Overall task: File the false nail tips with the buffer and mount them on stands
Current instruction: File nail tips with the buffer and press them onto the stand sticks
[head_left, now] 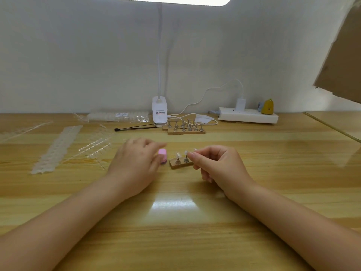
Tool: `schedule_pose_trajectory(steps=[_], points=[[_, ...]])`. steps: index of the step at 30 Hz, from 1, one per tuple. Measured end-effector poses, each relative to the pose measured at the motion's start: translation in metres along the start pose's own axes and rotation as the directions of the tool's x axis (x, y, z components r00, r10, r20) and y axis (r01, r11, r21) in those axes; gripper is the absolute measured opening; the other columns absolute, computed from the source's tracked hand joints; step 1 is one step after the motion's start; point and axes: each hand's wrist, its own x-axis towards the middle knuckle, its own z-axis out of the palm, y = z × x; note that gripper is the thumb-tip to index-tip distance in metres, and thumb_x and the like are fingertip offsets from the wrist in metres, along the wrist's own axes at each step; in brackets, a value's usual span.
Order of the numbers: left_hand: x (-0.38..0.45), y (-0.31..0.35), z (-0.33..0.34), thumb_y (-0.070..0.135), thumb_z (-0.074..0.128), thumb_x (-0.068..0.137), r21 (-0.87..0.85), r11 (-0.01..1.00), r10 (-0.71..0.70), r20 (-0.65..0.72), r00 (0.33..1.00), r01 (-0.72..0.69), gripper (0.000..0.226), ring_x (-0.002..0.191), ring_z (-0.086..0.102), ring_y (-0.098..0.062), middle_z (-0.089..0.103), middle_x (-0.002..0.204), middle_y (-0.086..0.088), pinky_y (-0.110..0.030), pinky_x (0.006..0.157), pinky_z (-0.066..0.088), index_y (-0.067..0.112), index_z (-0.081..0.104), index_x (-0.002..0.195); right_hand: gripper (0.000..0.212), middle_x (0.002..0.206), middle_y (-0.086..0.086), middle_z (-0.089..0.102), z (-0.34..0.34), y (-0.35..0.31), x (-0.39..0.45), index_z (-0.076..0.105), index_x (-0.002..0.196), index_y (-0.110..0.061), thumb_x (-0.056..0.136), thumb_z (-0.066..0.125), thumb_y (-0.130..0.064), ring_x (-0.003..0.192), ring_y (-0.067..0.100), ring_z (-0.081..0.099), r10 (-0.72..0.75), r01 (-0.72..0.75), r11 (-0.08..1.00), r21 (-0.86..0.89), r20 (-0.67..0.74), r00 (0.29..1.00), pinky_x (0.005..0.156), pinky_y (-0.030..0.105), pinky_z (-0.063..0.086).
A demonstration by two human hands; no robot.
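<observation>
A small wooden base (180, 164) at the table's middle carries two metal stands (181, 160), each topped with a pale nail tip (178, 155). My right hand (218, 169) hovers just right of it, thumb and forefinger pinched at the nail tip (186, 152) on the right stand. A pink buffer block (162, 157) lies on the table left of the base. My left hand (134, 165) is blurred beside the buffer, fingers extended over it; whether it touches the block I cannot tell.
Two more wooden bases with several empty stands (185, 127) sit further back. Strips of clear nail tips (56, 147) and plastic sprues (95, 147) cover the left side. A clip lamp (159, 111), a black stick (134, 128), a power strip (248, 115) and a nail tip box (117, 116) line the wall.
</observation>
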Motion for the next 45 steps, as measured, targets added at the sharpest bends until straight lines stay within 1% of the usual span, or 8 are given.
schedule_pose_trajectory(steps=[4,8,14,19,25,33,38,45], points=[[-0.002,0.000,0.005,0.049,0.034,0.097,0.016,0.998,0.064,0.107,0.992,-0.066,0.035,0.120,0.039,-0.016,0.053,0.131,0.015,-0.036,0.101,0.024,0.042,0.054,0.125,0.019,0.064,0.003,0.067,0.002,0.001,0.000,0.072,0.084,-0.006,0.082,0.075,-0.024,0.047,0.011,0.053,0.009,-0.010,1.000,0.020,0.001,1.000,0.043,0.022,0.042],[-0.003,-0.001,-0.001,0.037,0.053,0.094,-0.089,0.994,0.065,-0.030,0.997,-0.067,0.012,0.100,0.053,-0.017,0.066,0.101,0.015,-0.033,0.091,0.031,0.034,0.063,0.099,0.017,0.063,0.001,0.067,0.002,0.001,0.000,0.071,0.085,-0.006,0.083,0.074,-0.023,0.046,0.010,0.054,0.007,-0.007,1.000,0.006,0.012,1.000,0.043,0.021,0.042],[-0.007,0.007,-0.003,0.012,0.065,0.086,-0.204,0.973,0.063,-0.197,0.978,-0.104,0.023,0.091,0.060,-0.022,0.067,0.097,0.002,-0.037,0.085,0.043,0.014,0.057,0.108,0.014,0.065,0.004,0.066,0.002,-0.001,-0.001,0.070,0.088,-0.004,0.087,0.069,-0.018,0.046,0.011,0.053,0.008,-0.009,0.999,0.031,0.035,0.999,0.042,0.022,0.042],[-0.010,0.035,-0.021,0.020,0.069,0.088,-0.518,0.790,0.108,-0.407,0.907,-0.327,0.031,0.090,0.064,-0.003,0.067,0.098,0.007,-0.019,0.075,0.050,0.011,0.057,0.115,0.013,0.061,0.000,0.057,0.002,0.000,0.001,0.063,0.089,-0.002,0.089,0.065,-0.015,0.046,0.011,0.048,0.035,-0.051,0.988,0.147,0.107,0.994,0.038,0.021,0.038],[-0.014,0.032,-0.013,0.000,0.067,0.086,-0.239,0.811,0.424,-0.390,0.817,-0.535,0.025,0.089,0.066,-0.022,0.067,0.099,-0.008,-0.041,0.077,0.054,-0.001,0.066,0.111,0.021,0.058,-0.005,0.047,0.003,0.004,0.005,0.055,0.085,-0.011,0.079,0.063,-0.030,0.046,0.005,0.041,0.076,-0.157,0.953,0.261,0.296,0.952,0.038,0.017,0.033],[-0.016,0.049,-0.021,0.010,0.054,0.096,-0.200,0.744,0.503,-0.460,0.732,-0.638,0.022,0.088,0.065,-0.026,0.066,0.100,-0.012,-0.039,0.078,0.052,0.001,0.065,0.112,0.026,0.060,-0.005,0.047,0.000,0.003,0.005,0.057,0.096,-0.009,0.083,0.061,-0.031,0.049,0.006,0.042,0.043,-0.134,0.965,0.226,0.366,0.930,0.042,0.019,0.034],[-0.012,0.032,-0.024,0.004,0.055,0.090,-0.147,0.830,0.448,-0.397,0.801,-0.537,0.023,0.084,0.066,-0.032,0.068,0.096,-0.016,-0.046,0.073,0.054,-0.006,0.066,0.107,0.009,0.062,-0.003,0.047,0.000,0.002,0.005,0.056,0.086,-0.012,0.094,0.054,-0.016,0.050,0.008,0.042,0.066,-0.163,0.954,0.253,0.353,0.933,0.042,0.020,0.034],[-0.015,0.038,-0.017,0.003,0.058,0.090,-0.172,0.785,0.482,-0.434,0.761,-0.595,0.039,0.091,0.061,-0.020,0.067,0.099,-0.006,-0.036,0.084,0.049,0.009,0.042,0.125,0.016,0.063,-0.003,0.048,-0.002,0.001,0.005,0.057,0.086,-0.012,0.083,0.061,-0.027,0.051,0.007,0.042,0.054,-0.163,0.953,0.257,0.381,0.923,0.044,0.019,0.035]])
